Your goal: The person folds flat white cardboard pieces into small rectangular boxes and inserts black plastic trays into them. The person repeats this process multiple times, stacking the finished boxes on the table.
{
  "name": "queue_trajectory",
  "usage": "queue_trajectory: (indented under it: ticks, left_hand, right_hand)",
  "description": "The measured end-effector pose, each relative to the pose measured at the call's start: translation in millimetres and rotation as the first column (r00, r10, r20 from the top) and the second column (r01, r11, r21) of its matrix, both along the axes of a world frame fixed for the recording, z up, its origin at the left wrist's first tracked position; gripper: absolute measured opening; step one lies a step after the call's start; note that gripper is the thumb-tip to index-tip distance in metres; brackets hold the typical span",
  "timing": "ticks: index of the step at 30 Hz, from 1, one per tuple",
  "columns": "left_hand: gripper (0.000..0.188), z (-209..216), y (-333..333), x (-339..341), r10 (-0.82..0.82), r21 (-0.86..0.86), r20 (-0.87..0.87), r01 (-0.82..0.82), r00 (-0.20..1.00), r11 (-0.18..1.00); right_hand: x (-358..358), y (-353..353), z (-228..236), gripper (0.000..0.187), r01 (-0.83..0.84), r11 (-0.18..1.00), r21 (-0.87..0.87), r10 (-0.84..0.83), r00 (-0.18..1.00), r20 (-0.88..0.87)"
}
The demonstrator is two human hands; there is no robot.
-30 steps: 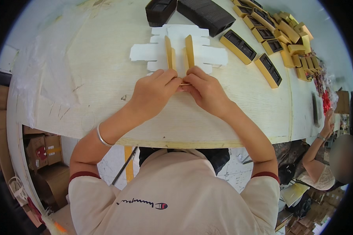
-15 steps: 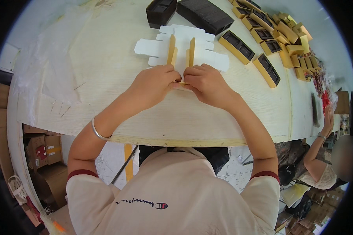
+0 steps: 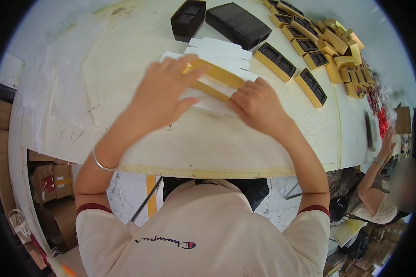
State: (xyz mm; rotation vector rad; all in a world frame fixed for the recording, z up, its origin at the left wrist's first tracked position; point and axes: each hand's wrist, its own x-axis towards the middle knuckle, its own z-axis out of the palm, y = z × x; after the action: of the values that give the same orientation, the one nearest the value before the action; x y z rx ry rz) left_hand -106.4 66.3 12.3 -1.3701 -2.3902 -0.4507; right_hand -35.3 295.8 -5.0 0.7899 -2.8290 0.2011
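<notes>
A long gold cardboard box (image 3: 222, 76), its walls folded up, lies slanted in front of me on a stack of white flat card blanks (image 3: 219, 50). My right hand (image 3: 259, 104) is closed on the box's right end, fingers curled around the corner. Over its left end is my left hand (image 3: 164, 92), slightly blurred, with fingers and thumb spread apart; whether its fingertips touch the gold wall I cannot tell. Just to the right lie two gold boxes with black inserts, one farther off (image 3: 276, 61) and one nearer (image 3: 311, 87).
Behind the blanks stand a black insert stack (image 3: 188, 21) and a larger black stack (image 3: 238, 24). Many gold boxes (image 3: 335, 39) are heaped at the far right. Clear plastic film (image 3: 62, 83) lies at left. Another person's hand (image 3: 387, 143) shows beyond the table's right side.
The gold box has turned from pointing away from me to lying crosswise. My left hand has let go of the near end and spread its fingers; my right hand has moved right with the box.
</notes>
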Motion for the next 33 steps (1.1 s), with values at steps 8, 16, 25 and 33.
queue_trajectory:
  ticks: [8,16,25,33]
  left_hand:
    - [0.031,-29,-14,7,-0.186,0.035,0.342,0.186,0.921,0.982]
    - [0.023,-32,-12,-1,-0.17,0.081,0.48,0.15,0.861,0.985]
    - [0.016,-36,13,22,-0.032,0.131,0.592,-0.057,0.805,0.99]
    - [0.01,-51,8,20,-0.089,0.233,0.546,-0.049,0.833,0.971]
  right_hand:
    - [3,2,9,0.042,-0.084,0.991,-0.107,0.077,0.995,-0.064]
    - [-18,4,-2,0.028,-0.162,0.941,-0.299,0.244,0.933,0.263]
    - [-12,-25,-27,0.017,0.071,0.815,-0.575,0.114,0.954,0.279]
    - [14,-14,-12,0.036,0.06,0.855,-0.514,0.105,0.952,0.286]
